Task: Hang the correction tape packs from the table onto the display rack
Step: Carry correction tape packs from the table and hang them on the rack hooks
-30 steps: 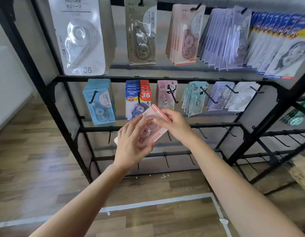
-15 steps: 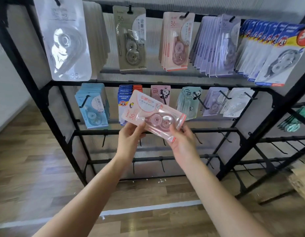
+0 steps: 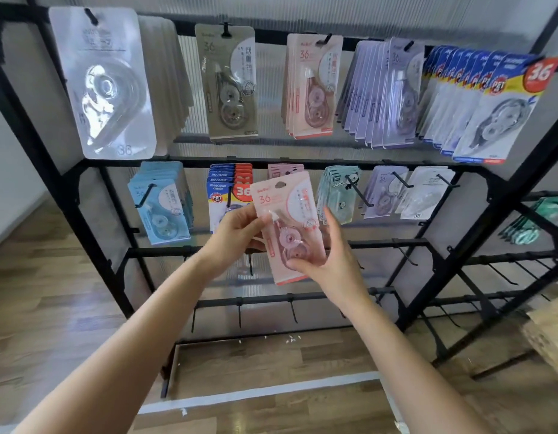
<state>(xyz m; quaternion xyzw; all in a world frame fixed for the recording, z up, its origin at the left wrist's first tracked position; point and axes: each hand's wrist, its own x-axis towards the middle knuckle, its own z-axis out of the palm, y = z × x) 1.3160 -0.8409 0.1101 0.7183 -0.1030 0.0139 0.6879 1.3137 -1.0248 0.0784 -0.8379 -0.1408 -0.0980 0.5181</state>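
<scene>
A pink correction tape pack [image 3: 288, 223] stands nearly upright in front of the black display rack [image 3: 67, 189], its hang hole at the top. My left hand [image 3: 237, 236] pinches its left edge and my right hand [image 3: 327, 255] grips its lower right side. Several packs of the same pink kind [image 3: 313, 89] hang on a top-row hook, above and slightly right of the one I hold. The pack partly hides a pink panda pack hanging in the middle row.
The top row also holds white [image 3: 105, 86], tan [image 3: 229, 83], lilac [image 3: 384, 95] and blue-white packs [image 3: 487, 108]. The middle row holds blue [image 3: 161, 205], red-blue, green and lilac packs. Lower bars carry bare hooks [image 3: 291, 310]. A wooden edge [image 3: 550, 336] juts in at right. Floor is wood.
The pink pack turned from lying sideways to nearly upright between both hands. My view moved closer to the rack and tilted up a little.
</scene>
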